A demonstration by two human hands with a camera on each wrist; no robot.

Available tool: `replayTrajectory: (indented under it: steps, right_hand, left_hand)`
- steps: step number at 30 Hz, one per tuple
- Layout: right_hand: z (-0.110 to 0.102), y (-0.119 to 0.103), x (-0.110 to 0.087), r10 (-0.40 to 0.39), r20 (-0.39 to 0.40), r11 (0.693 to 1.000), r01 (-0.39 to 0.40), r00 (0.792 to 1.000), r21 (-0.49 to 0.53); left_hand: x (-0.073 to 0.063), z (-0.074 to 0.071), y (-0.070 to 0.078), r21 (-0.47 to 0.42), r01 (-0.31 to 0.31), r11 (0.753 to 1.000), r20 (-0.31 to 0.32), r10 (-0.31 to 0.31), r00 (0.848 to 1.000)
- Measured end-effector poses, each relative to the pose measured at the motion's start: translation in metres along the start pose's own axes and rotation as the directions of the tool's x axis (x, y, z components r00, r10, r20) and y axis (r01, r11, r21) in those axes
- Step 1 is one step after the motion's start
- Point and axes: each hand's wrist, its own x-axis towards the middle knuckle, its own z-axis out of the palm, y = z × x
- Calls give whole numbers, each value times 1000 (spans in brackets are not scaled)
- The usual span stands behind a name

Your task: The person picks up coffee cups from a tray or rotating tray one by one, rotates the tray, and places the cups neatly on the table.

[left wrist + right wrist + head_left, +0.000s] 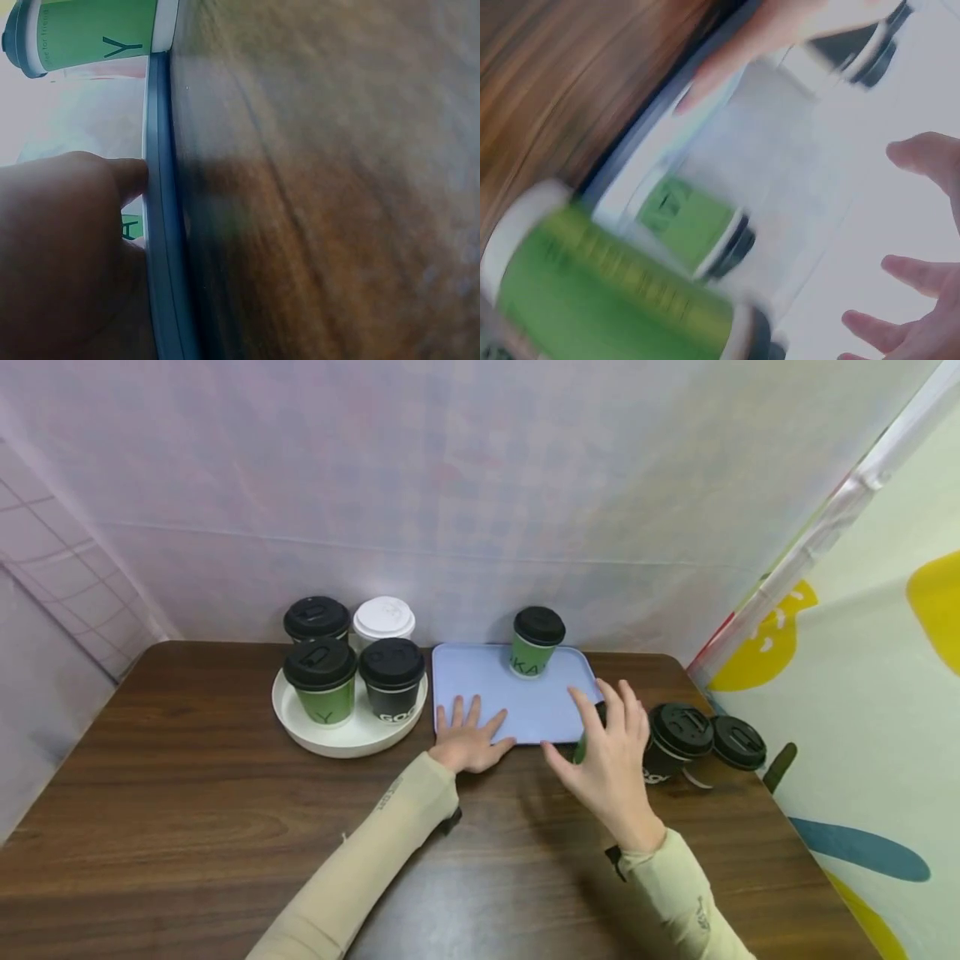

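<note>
A light blue rectangular tray [480, 681] lies near the back of the table. My left hand [467, 739] rests with spread fingers on its front left edge; the left wrist view shows the thumb side against the rim [161, 202]. Toward the tray's back right stands a green paper cup with a black lid [534, 652]. My right hand [611, 760], fingers parted and bent, is raised beside another green cup [615, 292] near the tray's front right corner. That cup is mostly hidden behind the hand in the head view. A gap shows between it and the fingers in the right wrist view.
A round white tray [352, 745] on the left carries several lidded cups, green, black and one white-lidded [384, 618]. Right of my right hand stand a black cup [667, 747] and another black-lidded cup [738, 743] near the table's right edge. A pale curtain [450, 485] hangs behind.
</note>
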Motion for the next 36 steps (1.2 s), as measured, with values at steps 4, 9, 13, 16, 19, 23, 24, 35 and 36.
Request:
replayTrajectory:
  steps: [4,9,13,16,19,23,24,35,36]
  right_hand:
    - [19,-19,9,-3,21,994,1,1000,112]
    - [44,-26,26,92,97,979,-108,991,175]
    - [63,-29,41,179,164,957,-210,970,198]
    - [73,-31,52,226,193,943,-264,955,202]
    - [81,-31,65,278,214,927,-320,936,196]
    - [92,-29,83,366,251,896,-412,896,165]
    - [95,-29,87,387,261,887,-434,884,156]
    - [126,-15,126,567,280,793,-606,774,70]
    - [128,-13,129,580,274,786,-615,767,61]
  left_hand:
    - [-1,-1,1,22,9,1000,-4,-9,1000]
    - [1,1,0,18,20,1000,4,-20,1000]
    - [1,2,-1,13,27,1000,12,-27,1000]
    - [3,3,-1,11,22,1000,17,-22,1000]
    - [4,3,-1,13,16,1000,9,-16,1000]
    - [2,1,0,26,14,1000,-7,-14,1000]
    - [2,0,0,28,13,1000,-8,-13,1000]
    - [2,2,1,23,19,1000,6,-19,1000]
    - [2,2,1,34,19,999,-1,-19,1000]
